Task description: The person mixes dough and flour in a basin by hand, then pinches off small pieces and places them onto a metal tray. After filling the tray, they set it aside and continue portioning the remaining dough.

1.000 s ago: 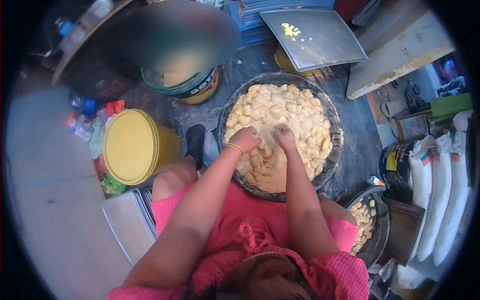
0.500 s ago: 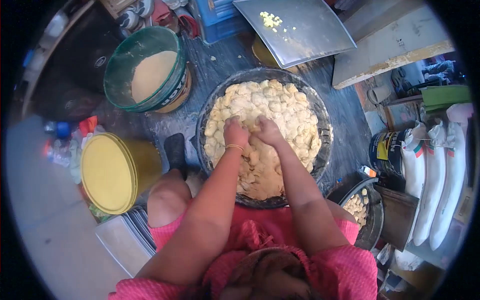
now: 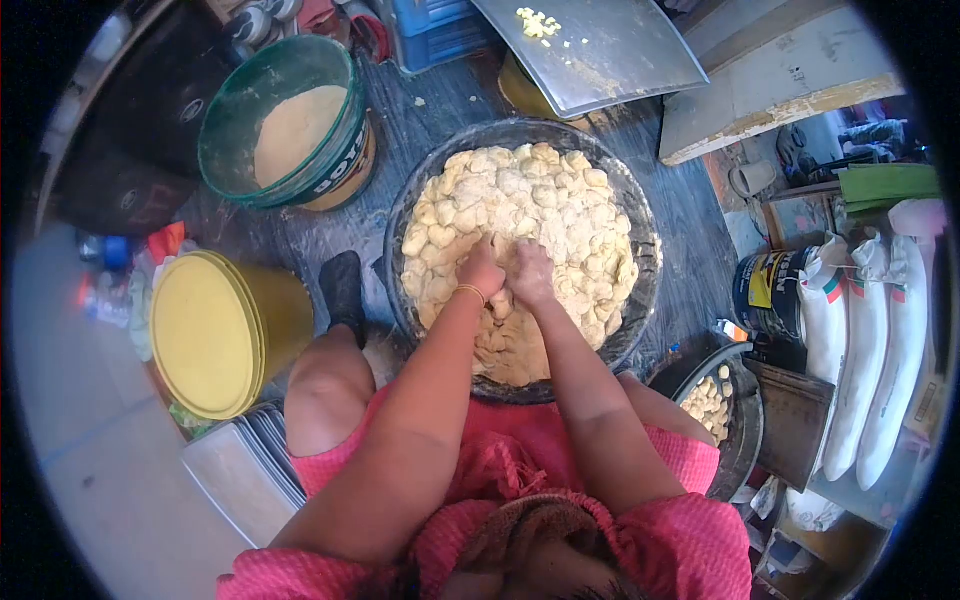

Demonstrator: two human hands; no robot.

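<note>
A wide dark basin between my legs holds many pale, floured dough lumps, with loose tan flour at its near side. My left hand is curled down into the dough near the middle, a thin band on its wrist. Close to its right, my right hand is also curled, knuckles up, at the dough. Fingers of both hands point down and are mostly hidden, so whatever they pinch cannot be made out.
A green basin of flour stands upper left, a yellow lidded bucket at left. A tilted metal tray with small yellow pieces is at the top. Lower right are a dark tub of small pieces and long white sacks.
My hands remain at the dough, both now more tightly curled, the right one turned knuckles up. The whole view has shifted slightly, with the basin a little higher and further left.
</note>
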